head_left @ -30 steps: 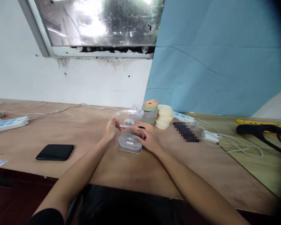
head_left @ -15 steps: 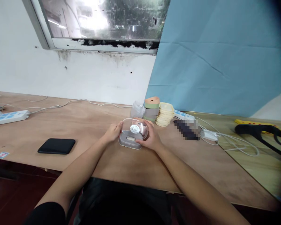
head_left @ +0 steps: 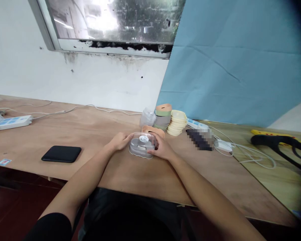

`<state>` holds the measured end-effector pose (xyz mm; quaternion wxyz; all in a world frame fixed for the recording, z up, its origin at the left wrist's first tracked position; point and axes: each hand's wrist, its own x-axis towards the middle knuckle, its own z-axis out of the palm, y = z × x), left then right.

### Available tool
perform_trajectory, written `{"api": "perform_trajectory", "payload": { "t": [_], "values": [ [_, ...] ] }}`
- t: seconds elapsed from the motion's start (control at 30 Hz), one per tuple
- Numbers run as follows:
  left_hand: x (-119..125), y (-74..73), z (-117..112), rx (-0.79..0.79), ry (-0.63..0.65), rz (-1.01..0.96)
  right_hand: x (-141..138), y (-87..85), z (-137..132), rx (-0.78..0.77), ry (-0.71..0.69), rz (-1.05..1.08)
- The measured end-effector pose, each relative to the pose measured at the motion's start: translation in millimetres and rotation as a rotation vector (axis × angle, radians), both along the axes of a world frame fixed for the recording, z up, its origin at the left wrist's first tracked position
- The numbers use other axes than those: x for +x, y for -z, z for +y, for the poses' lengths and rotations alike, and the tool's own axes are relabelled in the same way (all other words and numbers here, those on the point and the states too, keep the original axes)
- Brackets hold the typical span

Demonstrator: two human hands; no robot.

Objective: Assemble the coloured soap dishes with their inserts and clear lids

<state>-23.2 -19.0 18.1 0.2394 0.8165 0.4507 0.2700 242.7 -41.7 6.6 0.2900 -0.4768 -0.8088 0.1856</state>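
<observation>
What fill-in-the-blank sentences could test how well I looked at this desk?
The box held between the left hand and the right hand has a clear lid and a ____ base.
The flat black pad lies on the table to the ____ of both hands.
The sheet hanging behind the stack of cream lids is ____.
Missing words: grey; left; blue.

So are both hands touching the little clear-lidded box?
Touching. The head view shows the left hand pressing the clear-lidded box at its left edge and the right hand wrapped against its right side, no gap.
</observation>
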Motion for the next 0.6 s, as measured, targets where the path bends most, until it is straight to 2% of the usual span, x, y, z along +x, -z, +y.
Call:
{"api": "perform_trajectory", "payload": {
  "t": [0.27, 0.6],
  "values": [
    [-1, 5.0, 4, -0.001, 0.025, 0.111, 5, -8.1, 0, -0.075, 0.019, -0.171],
    [7, 9.4, 3, 0.034, 0.01, 0.167, 8, -22.3, -7, -0.139, 0.013, -0.178]
  ]
}}
